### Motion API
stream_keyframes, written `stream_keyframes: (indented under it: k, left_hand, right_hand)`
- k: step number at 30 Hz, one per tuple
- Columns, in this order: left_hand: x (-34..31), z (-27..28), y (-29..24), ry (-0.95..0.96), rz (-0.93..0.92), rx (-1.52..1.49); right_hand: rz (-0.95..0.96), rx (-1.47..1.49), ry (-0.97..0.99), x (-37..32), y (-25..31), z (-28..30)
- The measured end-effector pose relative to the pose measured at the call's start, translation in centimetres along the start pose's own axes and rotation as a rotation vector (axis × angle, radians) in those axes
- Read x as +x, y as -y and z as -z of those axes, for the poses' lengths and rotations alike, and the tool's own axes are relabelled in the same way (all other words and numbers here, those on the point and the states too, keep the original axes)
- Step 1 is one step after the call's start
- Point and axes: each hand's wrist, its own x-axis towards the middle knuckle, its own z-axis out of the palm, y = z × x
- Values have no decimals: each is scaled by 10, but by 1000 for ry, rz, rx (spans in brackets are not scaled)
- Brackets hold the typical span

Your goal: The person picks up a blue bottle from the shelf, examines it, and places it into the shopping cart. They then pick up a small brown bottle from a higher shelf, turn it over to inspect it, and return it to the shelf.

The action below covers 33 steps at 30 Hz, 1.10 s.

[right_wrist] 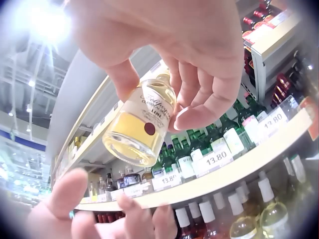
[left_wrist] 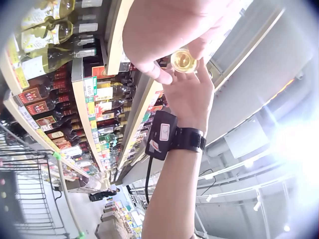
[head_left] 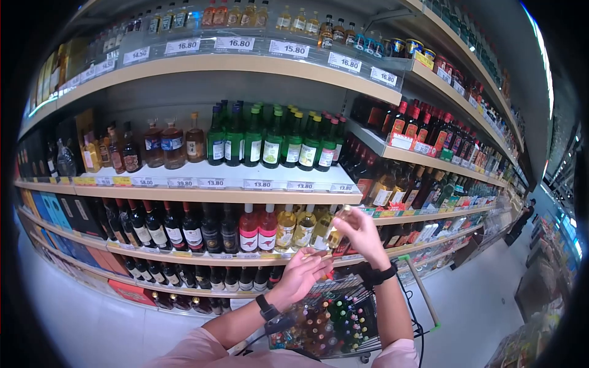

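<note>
My right hand [head_left: 362, 234] grips a small clear glass bottle [right_wrist: 142, 122] between thumb and fingers, near its neck and shoulder. Pale yellow liquid fills part of it, and the cream label reads LIME above a dark red round seal. The bottle leans, its base toward the camera in the right wrist view. Below and to the left, my left hand [head_left: 304, 271] is held with the palm turned up and the fingers loosely extended, holding nothing. Seen from the left wrist, the round bottle base shows beside the left thumb and fingers.
Green bottles [head_left: 272, 147] line the shelf ahead above price tags; wine bottles [head_left: 192, 228] stand on the shelf beneath. Small bottles [head_left: 235, 15] fill the top shelf. A wire shopping cart [head_left: 362, 288] holding many bottles stands below my hands, its handle at the right.
</note>
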Motion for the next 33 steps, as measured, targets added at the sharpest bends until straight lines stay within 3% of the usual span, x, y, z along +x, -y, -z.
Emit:
stream_keyframes:
  k: [9, 11, 16, 17, 23, 33]
  left_hand:
    - [-6, 33, -49, 9, 30, -53]
    - [-11, 42, -51, 5, 63, -106]
    - [-21, 72, -52, -76, 206, -152]
    - [-21, 76, -56, -90, 210, -166]
    - [-17, 96, -89, -52, 186, -187]
    - [-8, 101, -146, 33, 204, -304]
  right_hand:
    - [132, -30, -123, 87, 90, 34]
    - [208, 139, -65, 120, 110, 41]
    - [355, 4, -104, 189, 199, 40]
    - [347, -144, -204, 190, 220, 28]
    - [428, -326, -410, 263, 252, 44]
    - [483, -438, -460, 318, 278, 52]
